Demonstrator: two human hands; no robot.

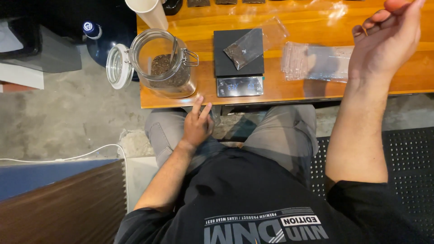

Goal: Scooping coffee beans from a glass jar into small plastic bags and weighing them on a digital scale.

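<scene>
Wooden table (289, 92) runs across the top of the frame; grey concrete floor lies to the left, and a black dotted mat sits at lower right. My legs are under the table edge.

Black scale (238, 58) stands at upper centre, its lit display toward me. One clear bag (244, 49) with dark contents lies slanted on the scale platform. A stack of clear bags (316, 63) lies flat just right of the scale.

Glass jar (165, 63) stands left of the scale, its hinged lid (118, 66) swung open over the table edge. It holds dark grains and a metal scoop (174, 50).

My left hand (197, 124) rests at my knee below the table edge, fingers apart, holding nothing, two fingertips pointing up toward the jar.

My right hand (384, 43) is raised at upper right above the stack, fingers loosely curled, nothing visible in it.
</scene>
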